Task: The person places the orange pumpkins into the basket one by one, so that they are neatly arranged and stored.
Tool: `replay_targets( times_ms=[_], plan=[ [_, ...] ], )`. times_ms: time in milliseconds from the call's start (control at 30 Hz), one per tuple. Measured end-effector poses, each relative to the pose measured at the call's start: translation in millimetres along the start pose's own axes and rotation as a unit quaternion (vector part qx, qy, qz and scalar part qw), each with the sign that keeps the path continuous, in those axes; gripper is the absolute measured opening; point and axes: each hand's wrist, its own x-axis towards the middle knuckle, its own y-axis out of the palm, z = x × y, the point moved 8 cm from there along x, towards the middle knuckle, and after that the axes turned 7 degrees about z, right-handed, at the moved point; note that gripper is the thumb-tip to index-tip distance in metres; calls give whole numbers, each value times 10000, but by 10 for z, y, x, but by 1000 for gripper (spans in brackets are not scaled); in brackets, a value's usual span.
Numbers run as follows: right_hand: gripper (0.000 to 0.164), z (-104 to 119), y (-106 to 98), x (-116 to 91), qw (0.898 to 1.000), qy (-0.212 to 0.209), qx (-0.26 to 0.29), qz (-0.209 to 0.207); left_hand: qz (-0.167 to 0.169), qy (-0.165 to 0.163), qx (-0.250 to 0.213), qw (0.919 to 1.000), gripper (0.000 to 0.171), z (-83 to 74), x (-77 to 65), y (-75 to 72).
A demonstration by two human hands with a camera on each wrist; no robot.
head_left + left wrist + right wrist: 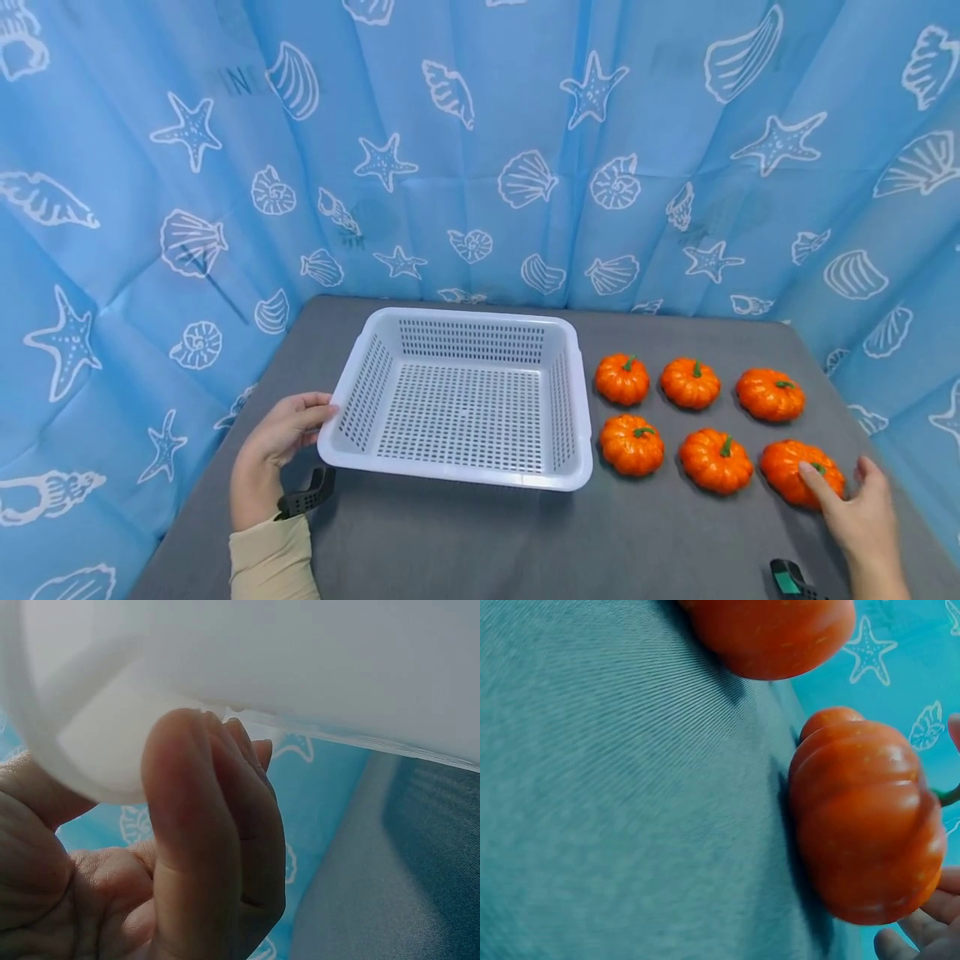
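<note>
the left hand (283,432) pinches the rim of a white, rectangular, perforated plastic basket (465,477), probably to steady it. the right hand (861,508) parts its fingers loosely, seemingly to fit around a glossy, round orange pumpkin (786,472) on the grey cloth-covered table (450,542). ribbed, green-stemmed, it sits nearest right, beside five similar pumpkins (712,461).

Just right of the left hand (285,433), touching it, is a plastic basket (450,469); farther right of that hand, six pumpkins (716,460) sit on the table (465,542) in two rows of three, the near row's rightmost beside the right hand (862,508); beyond both hands hangs a curtain (480,117)
</note>
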Motion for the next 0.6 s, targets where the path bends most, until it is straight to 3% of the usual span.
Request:
replay_targets(
  times_ms=[367, 600],
  plan=[
    [98, -185, 186, 113, 9953, 377, 874, 178, 11, 52, -137, 9999, 43, -28, 18, 31],
    [102, -174, 251, 125, 9942, 410, 975, 187, -121, 5, -181, 9998, 39, -12, -6, 19]
  ],
)
